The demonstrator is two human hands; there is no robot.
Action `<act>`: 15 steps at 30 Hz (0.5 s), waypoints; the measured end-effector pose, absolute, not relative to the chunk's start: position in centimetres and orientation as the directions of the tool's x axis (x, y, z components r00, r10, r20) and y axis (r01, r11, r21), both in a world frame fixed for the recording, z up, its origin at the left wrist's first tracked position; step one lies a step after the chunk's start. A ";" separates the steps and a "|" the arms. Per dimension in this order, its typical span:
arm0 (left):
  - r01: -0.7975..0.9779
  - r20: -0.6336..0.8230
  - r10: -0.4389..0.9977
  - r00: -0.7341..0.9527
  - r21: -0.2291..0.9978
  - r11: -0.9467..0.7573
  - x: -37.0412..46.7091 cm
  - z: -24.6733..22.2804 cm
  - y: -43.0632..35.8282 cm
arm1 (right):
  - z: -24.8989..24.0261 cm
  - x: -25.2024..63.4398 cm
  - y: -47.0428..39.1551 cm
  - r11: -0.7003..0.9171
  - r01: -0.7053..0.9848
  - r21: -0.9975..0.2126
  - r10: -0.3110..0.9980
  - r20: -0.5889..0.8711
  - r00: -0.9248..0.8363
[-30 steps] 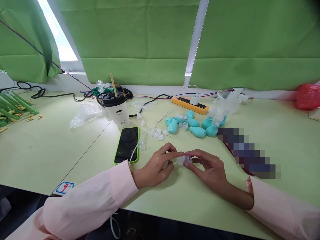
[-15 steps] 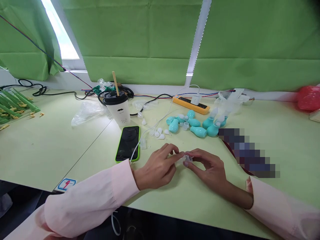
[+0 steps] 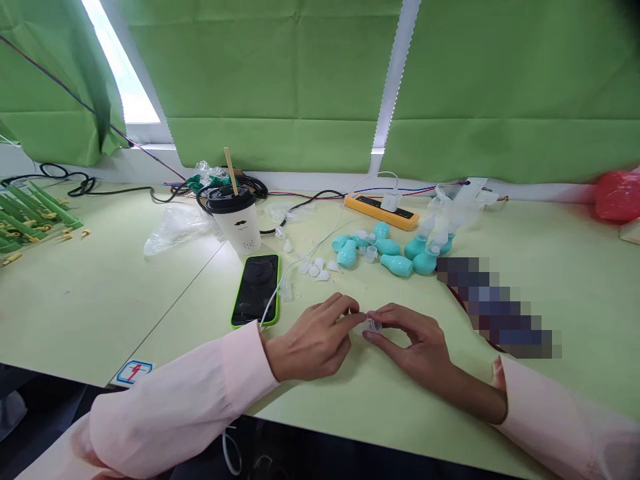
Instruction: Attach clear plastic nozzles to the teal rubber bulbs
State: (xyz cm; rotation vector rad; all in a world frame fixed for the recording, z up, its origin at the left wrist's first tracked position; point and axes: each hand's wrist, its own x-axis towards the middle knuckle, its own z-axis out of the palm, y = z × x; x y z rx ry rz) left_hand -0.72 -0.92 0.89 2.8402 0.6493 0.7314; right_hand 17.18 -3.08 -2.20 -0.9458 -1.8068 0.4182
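Observation:
A small, clear, cup-like plastic piece (image 3: 373,325) is pinched between the thumb and fingers of my right hand (image 3: 423,343), just above the table. My left hand (image 3: 315,340) is closed, its fingertips meeting the left end of the same piece. What lies under those left fingers is partly hidden. Beyond my hands lie several turquoise bulb-shaped parts (image 3: 397,265), some on their sides. On the right of that group, a few turquoise bulbs (image 3: 425,260) stand upright with translucent tops. Small white plastic pieces (image 3: 320,270) are scattered nearer my left hand.
A green-edged phone (image 3: 256,290) lies left of my hands, with a white cable running beside it. Behind it stands a lidded paper cup (image 3: 241,227) with a stirrer. A yellow power strip (image 3: 383,211) sits at the back. Green sticks (image 3: 43,210) lie far left; a pixelated area covers something at right.
Both hands and the clear piece have shifted very slightly toward me and to the left. The grip looks the same, and the parts on the table stay in place.

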 end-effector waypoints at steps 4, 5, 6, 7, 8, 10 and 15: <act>0.417 0.469 0.543 0.696 0.351 -0.838 -1.2 1.3 0.8 | -2.3 17.2 -3.0 0.501 0.361 -0.787 0.862 0.492 -0.123; 0.468 0.490 0.571 0.659 0.328 -0.821 -1.4 1.3 1.5 | -2.3 17.2 -3.0 0.470 0.336 -0.816 0.880 0.461 -0.114; 0.535 0.495 0.600 0.629 0.284 -0.796 -1.6 1.2 2.1 | -2.3 17.2 -3.0 0.440 0.311 -0.842 0.897 0.428 -0.109; 0.616 0.481 0.634 0.605 0.222 -0.756 -1.7 1.1 2.7 | -2.3 17.2 -2.9 0.412 0.286 -0.865 0.911 0.399 -0.107; 0.693 0.447 0.674 0.588 0.151 -0.705 -1.9 0.9 3.3 | -2.2 17.2 -2.9 0.387 0.266 -0.883 0.922 0.372 -0.108; 0.794 0.375 0.741 0.557 0.019 -0.607 -2.1 0.5 4.0 | -2.1 17.2 -2.8 0.356 0.240 -0.903 0.934 0.338 -0.113; 0.844 0.349 0.771 0.532 -0.150 -0.514 -2.3 -0.4 4.3 | -1.9 17.2 -2.8 0.325 0.192 -0.926 0.943 0.302 -0.141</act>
